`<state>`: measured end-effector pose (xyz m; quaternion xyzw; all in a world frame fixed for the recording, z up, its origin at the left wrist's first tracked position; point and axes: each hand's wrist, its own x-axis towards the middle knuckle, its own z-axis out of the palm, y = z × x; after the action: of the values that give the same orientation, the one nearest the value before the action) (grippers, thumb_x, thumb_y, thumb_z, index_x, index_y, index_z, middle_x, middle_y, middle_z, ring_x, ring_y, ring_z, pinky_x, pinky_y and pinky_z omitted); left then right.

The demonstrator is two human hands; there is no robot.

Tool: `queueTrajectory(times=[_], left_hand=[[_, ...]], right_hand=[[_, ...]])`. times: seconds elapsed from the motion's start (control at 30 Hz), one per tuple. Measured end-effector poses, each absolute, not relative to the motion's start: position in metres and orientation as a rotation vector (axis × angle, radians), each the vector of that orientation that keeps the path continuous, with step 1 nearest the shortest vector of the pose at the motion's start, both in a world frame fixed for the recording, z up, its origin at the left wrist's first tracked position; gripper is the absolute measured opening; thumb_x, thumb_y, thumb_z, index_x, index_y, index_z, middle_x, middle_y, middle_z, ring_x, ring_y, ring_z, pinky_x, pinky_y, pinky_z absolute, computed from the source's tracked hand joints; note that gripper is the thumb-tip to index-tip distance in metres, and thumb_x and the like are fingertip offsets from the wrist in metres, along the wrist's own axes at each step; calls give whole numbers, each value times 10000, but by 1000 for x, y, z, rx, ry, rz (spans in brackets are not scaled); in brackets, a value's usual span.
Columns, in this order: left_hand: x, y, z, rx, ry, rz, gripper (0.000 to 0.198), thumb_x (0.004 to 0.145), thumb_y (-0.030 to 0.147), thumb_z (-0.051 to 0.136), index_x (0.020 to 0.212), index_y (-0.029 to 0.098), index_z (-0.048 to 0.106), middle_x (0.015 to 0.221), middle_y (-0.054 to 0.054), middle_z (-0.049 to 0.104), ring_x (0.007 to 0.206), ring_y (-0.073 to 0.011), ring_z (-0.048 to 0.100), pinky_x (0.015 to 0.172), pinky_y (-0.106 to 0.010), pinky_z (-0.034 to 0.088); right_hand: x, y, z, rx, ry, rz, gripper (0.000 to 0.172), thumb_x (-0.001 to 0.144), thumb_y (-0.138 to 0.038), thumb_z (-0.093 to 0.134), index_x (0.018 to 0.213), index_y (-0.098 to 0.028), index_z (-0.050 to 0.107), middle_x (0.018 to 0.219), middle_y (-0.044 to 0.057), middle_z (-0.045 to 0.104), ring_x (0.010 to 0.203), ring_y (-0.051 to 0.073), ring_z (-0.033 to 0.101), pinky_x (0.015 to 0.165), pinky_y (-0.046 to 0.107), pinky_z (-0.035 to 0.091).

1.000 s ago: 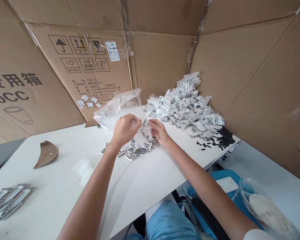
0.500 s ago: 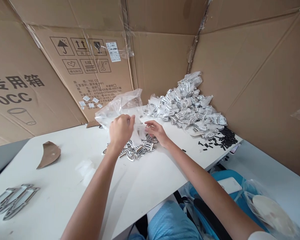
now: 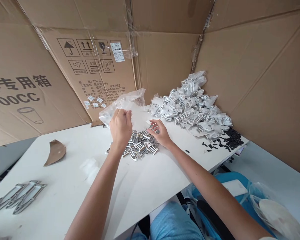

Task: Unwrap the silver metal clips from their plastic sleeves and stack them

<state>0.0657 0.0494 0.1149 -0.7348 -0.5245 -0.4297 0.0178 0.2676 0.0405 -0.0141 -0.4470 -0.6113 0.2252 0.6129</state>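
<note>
My left hand (image 3: 120,127) is closed on a crumpled clear plastic bag (image 3: 122,105) and holds it just above the white table (image 3: 145,180). Below and to the right of it lies a small heap of bare silver badges (image 3: 140,146). My right hand (image 3: 158,133) hovers over the far side of that heap, fingers spread and curled down onto the badges. It grips nothing that I can see.
A big pile of bagged silver badges (image 3: 192,106) fills the back right corner against cardboard walls (image 3: 252,73). Small black pieces (image 3: 227,141) lie near the right edge. A brown cardboard scrap (image 3: 55,151) and grey metal handles (image 3: 18,196) lie at left.
My left hand has drawn the plastic bag up and back to the left, away from the bare badges. My right hand let go of the plastic and dropped onto the heap.
</note>
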Motion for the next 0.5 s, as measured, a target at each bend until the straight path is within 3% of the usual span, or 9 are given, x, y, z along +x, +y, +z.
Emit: queueTrajectory(times=[0.07, 0.13, 0.2, 0.3, 0.37, 0.5], left_hand=[[67, 46, 117, -2315, -1615, -1248, 276, 1135, 353, 454, 942, 230, 608, 1096, -111, 713, 890, -265, 655, 743, -383, 416], [69, 42, 120, -2441, -1546, -1105, 262, 1128, 349, 462, 954, 230, 618, 1094, -109, 713, 882, -267, 668, 719, -376, 408], [73, 37, 121, -2666, -1417, -987, 244, 1109, 342, 488, 932, 233, 616, 1033, -88, 721, 864, -256, 674, 718, -366, 418], [80, 29, 122, -3068, -1238, -975, 269, 1080, 355, 518, 847, 236, 576, 875, -40, 706, 810, -222, 661, 730, -355, 464], [83, 25, 122, -3274, -1205, -1050, 265, 1062, 388, 544, 845, 238, 559, 847, -26, 697, 777, -200, 652, 711, -346, 492], [81, 22, 125, -3550, -1231, -1136, 209, 1061, 465, 565, 1077, 257, 546, 916, -35, 742, 802, -194, 705, 662, -319, 538]], right_hand=[[267, 38, -14, -1013, -1401, 440, 605, 959, -539, 762, 1480, -314, 554, 1364, 105, 573, 1086, 241, 657, 926, 420, 580], [265, 34, -13, -993, -1431, 307, 842, 947, -585, 773, 1642, -350, 361, 1538, 149, 444, 1244, 283, 617, 1017, 474, 586], [262, 30, -10, -974, -1512, 166, 1089, 884, -635, 833, 1719, -377, 184, 1671, 171, 296, 1436, 349, 511, 1143, 554, 538], [256, 24, -7, -919, -1617, 69, 1283, 781, -651, 924, 1739, -388, 112, 1749, 159, 228, 1635, 435, 282, 1289, 665, 375], [253, 21, -7, -873, -1606, 111, 1213, 818, -604, 911, 1736, -394, 146, 1747, 143, 293, 1648, 428, 287, 1316, 662, 337], [252, 16, -6, -856, -1549, 256, 788, 985, -468, 754, 1668, -367, 375, 1589, 127, 572, 1431, 363, 601, 1210, 558, 490]])
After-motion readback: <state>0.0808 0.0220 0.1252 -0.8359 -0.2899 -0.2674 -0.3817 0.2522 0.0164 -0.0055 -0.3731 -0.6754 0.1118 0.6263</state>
